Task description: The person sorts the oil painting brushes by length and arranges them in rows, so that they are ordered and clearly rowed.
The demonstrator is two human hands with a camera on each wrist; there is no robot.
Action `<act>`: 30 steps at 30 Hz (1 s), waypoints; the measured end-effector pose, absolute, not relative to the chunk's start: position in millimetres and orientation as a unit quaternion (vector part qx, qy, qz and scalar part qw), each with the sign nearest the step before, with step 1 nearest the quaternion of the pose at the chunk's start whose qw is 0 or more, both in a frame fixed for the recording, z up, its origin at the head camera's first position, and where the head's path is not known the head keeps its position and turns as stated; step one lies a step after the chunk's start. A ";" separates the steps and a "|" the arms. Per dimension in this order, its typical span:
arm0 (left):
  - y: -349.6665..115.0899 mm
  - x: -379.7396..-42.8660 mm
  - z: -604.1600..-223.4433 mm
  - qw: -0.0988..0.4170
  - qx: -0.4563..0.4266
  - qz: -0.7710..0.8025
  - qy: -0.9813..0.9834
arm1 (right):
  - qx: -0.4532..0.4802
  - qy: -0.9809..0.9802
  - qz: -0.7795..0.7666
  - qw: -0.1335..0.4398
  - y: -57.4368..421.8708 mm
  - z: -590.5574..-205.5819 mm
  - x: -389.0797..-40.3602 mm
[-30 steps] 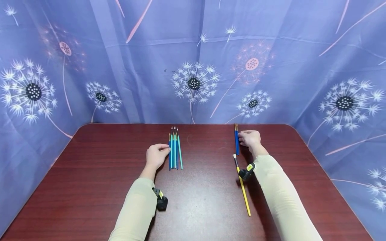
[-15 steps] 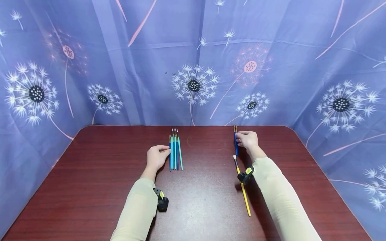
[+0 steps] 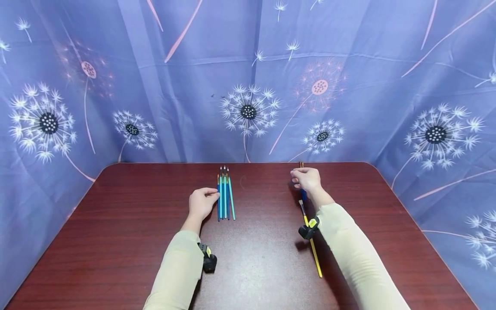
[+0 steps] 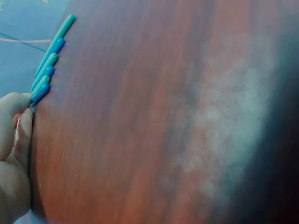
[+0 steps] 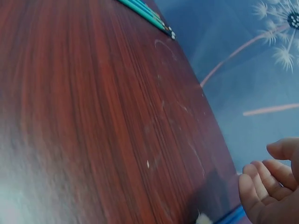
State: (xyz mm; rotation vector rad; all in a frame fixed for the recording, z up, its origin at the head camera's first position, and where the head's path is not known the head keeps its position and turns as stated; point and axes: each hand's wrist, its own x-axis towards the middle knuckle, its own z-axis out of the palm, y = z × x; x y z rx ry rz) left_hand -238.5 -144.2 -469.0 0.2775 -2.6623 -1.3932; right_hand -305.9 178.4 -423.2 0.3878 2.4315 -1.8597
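On the left, several blue and turquoise paintbrushes (image 3: 225, 198) lie side by side, bristles toward the back edge. Thumb and fingertips of my left hand (image 3: 200, 202) pinch at the outermost blue paintbrush (image 3: 218, 204); the left wrist view shows them close around its side. My right hand (image 3: 308, 178) hovers over two blue paintbrushes (image 3: 303, 196) at the back right, hiding most of their length. Its fingers (image 5: 266, 179) are loosely curled and hold nothing. Just in front lies a yellow paintbrush (image 3: 316, 258) with pale bristles, partly covered by the right wrist camera.
The dark red-brown wooden table (image 3: 255, 241) ends at a back edge against a blue dandelion-print curtain (image 3: 186, 99), which also hangs along both sides. Black cameras (image 3: 208, 260) are strapped to both wrists.
My right hand has left the side of the two blue paintbrushes and moved left above them. The left hand stays at the row; the head view has tilted slightly.
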 end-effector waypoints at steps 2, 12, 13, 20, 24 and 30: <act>-144.4 -238.2 -468.8 0.061 0.093 -0.461 -0.880 | 0.121 0.787 -0.604 0.034 172.4 -422.4 -306.0; -144.5 -238.9 -472.3 0.061 0.095 -0.462 -0.880 | 0.093 0.781 -0.616 0.043 138.5 -424.0 -305.4; -144.5 -239.0 -472.8 0.060 0.096 -0.462 -0.879 | 0.092 0.781 -0.617 0.043 134.8 -424.5 -305.4; -144.8 -238.6 -473.0 0.055 0.100 -0.466 -0.878 | 0.081 0.779 -0.620 0.045 108.5 -427.4 -306.3; -144.6 -238.8 -472.5 0.057 0.101 -0.467 -0.877 | 0.074 0.778 -0.622 0.048 94.7 -427.6 -306.4; -144.4 -239.3 -471.5 0.069 0.097 -0.467 -0.877 | 0.066 0.774 -0.628 0.050 77.1 -428.0 -306.3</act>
